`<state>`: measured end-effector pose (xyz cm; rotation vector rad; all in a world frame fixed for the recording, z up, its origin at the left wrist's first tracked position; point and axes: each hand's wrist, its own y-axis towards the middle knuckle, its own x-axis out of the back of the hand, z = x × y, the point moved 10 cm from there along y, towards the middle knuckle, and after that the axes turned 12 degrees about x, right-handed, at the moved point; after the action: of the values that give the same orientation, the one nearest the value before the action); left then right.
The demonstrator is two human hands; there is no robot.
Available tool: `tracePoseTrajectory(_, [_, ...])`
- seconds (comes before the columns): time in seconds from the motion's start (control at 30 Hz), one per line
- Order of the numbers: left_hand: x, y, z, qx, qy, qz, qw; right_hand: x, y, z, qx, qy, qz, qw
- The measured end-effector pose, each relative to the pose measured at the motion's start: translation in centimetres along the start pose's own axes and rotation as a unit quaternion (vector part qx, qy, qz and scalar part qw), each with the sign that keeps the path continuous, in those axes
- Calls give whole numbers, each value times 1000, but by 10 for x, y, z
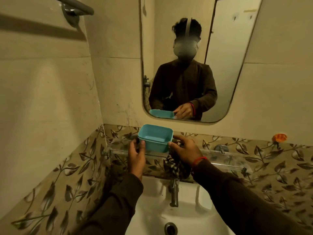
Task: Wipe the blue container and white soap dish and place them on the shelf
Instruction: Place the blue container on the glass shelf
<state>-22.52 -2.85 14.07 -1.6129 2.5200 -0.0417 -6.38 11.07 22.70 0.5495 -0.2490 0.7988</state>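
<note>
From the head camera, the person stands at the sink (194, 197), both arms reaching up to the glass shelf (225, 158) under the mirror (237, 48). The blue container (155, 138) sits upright toward the shelf's left end, mouth open. The left hand (136, 156) cups its left wall, thumb pressed to the front, fingers curled behind. The right hand (185, 150) holds the right wall with fingers spread, and a checked cloth (174, 164) is bunched under its palm, hanging off the shelf's front edge above the tap (174, 192). The white soap dish is nowhere in sight.

I think the risk is the cloth: drawn away, it could snag the container and drag it off the front edge into the sink.
</note>
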Motion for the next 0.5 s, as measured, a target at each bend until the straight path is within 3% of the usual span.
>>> tracePoseTrajectory(0.27, [16,42,14,46,142,-12,989,-59,19,-29,-39,-9,93,995])
tracePoseTrajectory(0.5, [19,41,18,35,195,-23,980,-63,21,-34,-44,-15,116,992])
